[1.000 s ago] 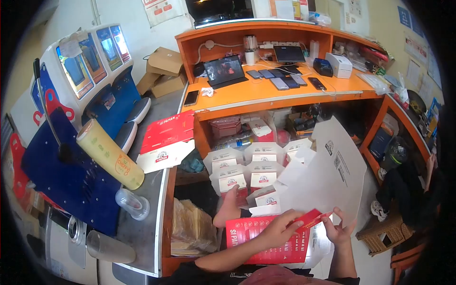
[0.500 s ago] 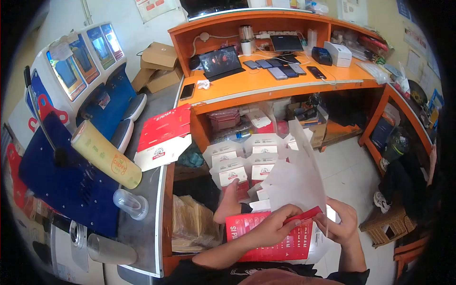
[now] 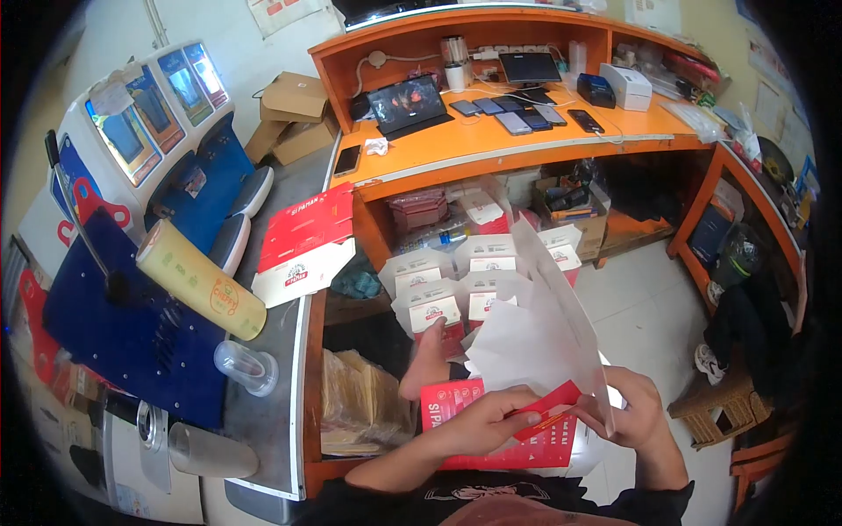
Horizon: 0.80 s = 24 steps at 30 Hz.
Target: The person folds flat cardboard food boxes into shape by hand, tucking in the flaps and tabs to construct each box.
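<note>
Both hands are on a cardboard box blank [image 3: 561,324], white on its inner face and standing tilted above my lap. My left hand [image 3: 491,422] pinches a red flap at its lower end. At the blank's lower right edge, my right hand [image 3: 633,410] grips with bent fingers; part of the edge hides them. Beneath my left hand lie red printed flat blanks [image 3: 452,403] lettered "SI PAMAN". Beyond them, several folded red-and-white boxes [image 3: 436,311] stand grouped on the floor side, partly covered by the blank. A bare foot [image 3: 427,359] rests close to these boxes.
On the grey counter at left lie another red-and-white flat blank [image 3: 307,230], a yellow cup roll [image 3: 202,280] and a clear plastic dome [image 3: 246,368]. An orange desk [image 3: 403,167] bears phones and a tablet. A wicker stool [image 3: 715,408] is at right.
The white panel has tilted and spread leftward over the boxes. The red flap now shows wider, with my left hand slightly further left. The camera view has shifted a little.
</note>
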Each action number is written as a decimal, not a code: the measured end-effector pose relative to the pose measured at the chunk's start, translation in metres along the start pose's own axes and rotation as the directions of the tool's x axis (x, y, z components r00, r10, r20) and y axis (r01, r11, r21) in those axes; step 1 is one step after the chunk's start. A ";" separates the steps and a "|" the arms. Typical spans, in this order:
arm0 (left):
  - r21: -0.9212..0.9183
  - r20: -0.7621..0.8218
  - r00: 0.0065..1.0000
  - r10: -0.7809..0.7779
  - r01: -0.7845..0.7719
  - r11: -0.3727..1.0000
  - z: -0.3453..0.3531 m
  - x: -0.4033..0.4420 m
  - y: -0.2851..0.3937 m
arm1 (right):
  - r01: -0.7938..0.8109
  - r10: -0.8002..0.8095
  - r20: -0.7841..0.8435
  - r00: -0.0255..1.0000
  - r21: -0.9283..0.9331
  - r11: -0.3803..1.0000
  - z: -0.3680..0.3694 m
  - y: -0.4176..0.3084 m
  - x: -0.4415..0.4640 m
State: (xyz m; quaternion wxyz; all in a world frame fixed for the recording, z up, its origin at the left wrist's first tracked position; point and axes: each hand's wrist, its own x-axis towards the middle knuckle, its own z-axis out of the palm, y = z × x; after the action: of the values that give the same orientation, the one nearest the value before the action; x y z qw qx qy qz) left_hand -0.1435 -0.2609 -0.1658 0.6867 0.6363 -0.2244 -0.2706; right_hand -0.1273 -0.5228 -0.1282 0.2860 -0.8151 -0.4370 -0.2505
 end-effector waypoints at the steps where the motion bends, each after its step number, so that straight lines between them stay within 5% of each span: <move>1: 0.033 0.024 0.999 0.023 -0.024 0.999 -0.001 -0.005 -0.001 | 0.003 -0.003 0.018 1.000 0.016 1.000 -0.003 -0.001 0.003; 5: 0.073 -0.034 0.991 0.126 -0.123 0.990 0.016 -0.024 -0.004 | -0.043 0.033 0.073 0.997 0.137 0.990 -0.020 -0.017 0.020; 10: 0.124 -0.137 0.981 0.140 -0.123 0.985 0.037 -0.042 0.040 | 0.167 -0.159 -0.065 0.985 0.137 0.976 -0.034 -0.027 0.042; 12: 0.217 -0.063 0.983 0.170 -0.153 0.964 0.039 -0.044 0.047 | 0.071 -0.094 0.104 0.990 0.198 0.978 -0.045 -0.032 0.044; 17: 0.154 0.083 0.995 -0.054 0.041 0.987 0.053 -0.055 0.054 | -0.143 -0.031 0.428 0.903 0.370 0.918 -0.053 -0.029 0.052; 20: 0.019 0.045 0.995 -0.093 0.092 0.996 0.060 -0.058 0.050 | -0.064 -0.184 0.424 0.887 0.507 0.860 -0.053 -0.027 0.054; 24: -0.006 0.096 0.985 -0.142 0.143 0.990 0.057 -0.062 0.038 | -0.096 -0.149 0.504 0.851 0.428 0.899 -0.049 -0.034 0.054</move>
State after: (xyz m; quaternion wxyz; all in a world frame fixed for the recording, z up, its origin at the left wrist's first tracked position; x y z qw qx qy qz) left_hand -0.2240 -0.2619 -0.1206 0.6582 0.6328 -0.2091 -0.3502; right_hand -0.1380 -0.5101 -0.0493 0.3279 -0.7603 -0.5547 0.0824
